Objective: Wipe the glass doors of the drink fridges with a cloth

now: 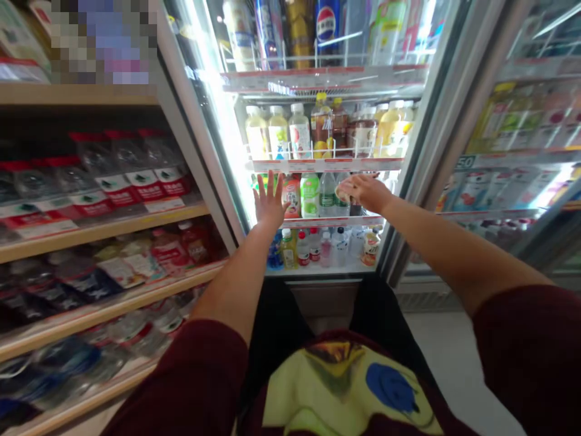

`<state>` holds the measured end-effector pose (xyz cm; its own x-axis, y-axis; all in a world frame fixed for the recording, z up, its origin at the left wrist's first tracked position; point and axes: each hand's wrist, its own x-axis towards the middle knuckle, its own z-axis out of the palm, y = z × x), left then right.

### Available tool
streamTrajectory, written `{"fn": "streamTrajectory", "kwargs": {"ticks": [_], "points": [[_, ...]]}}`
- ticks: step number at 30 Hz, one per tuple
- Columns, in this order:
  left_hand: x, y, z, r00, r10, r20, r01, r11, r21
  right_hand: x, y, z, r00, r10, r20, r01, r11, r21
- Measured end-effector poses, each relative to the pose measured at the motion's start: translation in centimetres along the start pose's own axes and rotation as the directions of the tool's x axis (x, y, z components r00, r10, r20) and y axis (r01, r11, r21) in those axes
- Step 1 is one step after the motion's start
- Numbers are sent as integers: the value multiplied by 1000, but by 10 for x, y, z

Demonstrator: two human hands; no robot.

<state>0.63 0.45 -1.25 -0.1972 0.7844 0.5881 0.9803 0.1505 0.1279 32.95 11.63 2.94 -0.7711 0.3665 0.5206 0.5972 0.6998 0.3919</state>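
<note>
My left hand [271,206] is raised in front of the lit drinks fridge, fingers spread, nothing in it. Whether its palm touches a glass pane I cannot tell. Just right of it stand a red-labelled bottle [293,197] and a green-labelled bottle [310,195]. At the same height, my right hand [365,191] is closed around a small pale, cloth-like thing [344,192], mostly covered by the fingers. That hand is in front of clear bottles [327,197] on the third shelf and hides part of the row.
Upper fridge shelves carry cans and a row of bottles [278,130]; small bottles [314,245] line the bottom. To the left, a wooden shelf [190,212] holds red-capped water bottles [122,172]. Another fridge with cartons [476,191] stands right, past a metal door frame [442,139].
</note>
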Motion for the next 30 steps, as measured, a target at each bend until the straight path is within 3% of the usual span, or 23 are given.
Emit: {"fn": "streamTrajectory", "kwargs": {"ticks": [3,5,7,10,12,13,16,19,21,23,25,27,30], "points": [[1,-2,1,1000,7,-10,-7,1000,0,29,14,-15,982,129,-137,-130,992,4],[0,-2,1,1000,14,-4,-14,1000,8,44,15,-20,910,290,-296,-288,956,52],[0,-4,0,1000,26,7,-26,999,22,49,2,-16,874,346,-342,-337,938,88],[-2,-7,-1,999,42,6,-42,999,31,46,-29,-3,982,135,-135,-129,990,52],[-3,-8,0,999,48,5,-48,999,25,49,-39,-1,1000,-19,-11,20,999,48],[-3,-8,1,999,45,6,-45,999,22,54,-38,-3,999,-41,-8,42,998,49],[-5,-6,2,999,32,-1,-32,999,20,79,-22,-17,966,142,-214,-129,989,73],[-6,-4,3,999,30,-14,-30,999,23,95,-25,-18,848,360,-388,-333,933,138],[-6,-5,5,999,29,-30,-29,999,23,94,-41,-9,899,272,-344,-249,962,110],[-5,-7,7,998,33,-51,-32,999,15,91,-56,0,973,33,-226,-19,998,62],[-4,-10,10,997,44,-61,-44,999,3,96,-56,0,977,-136,-165,146,988,48],[-2,-12,13,996,55,-65,-55,998,-4,108,-42,-6,967,-102,-232,118,991,56],[-2,-13,13,996,67,-63,-67,998,3,122,-22,-12,892,161,-423,-117,985,129]]}}
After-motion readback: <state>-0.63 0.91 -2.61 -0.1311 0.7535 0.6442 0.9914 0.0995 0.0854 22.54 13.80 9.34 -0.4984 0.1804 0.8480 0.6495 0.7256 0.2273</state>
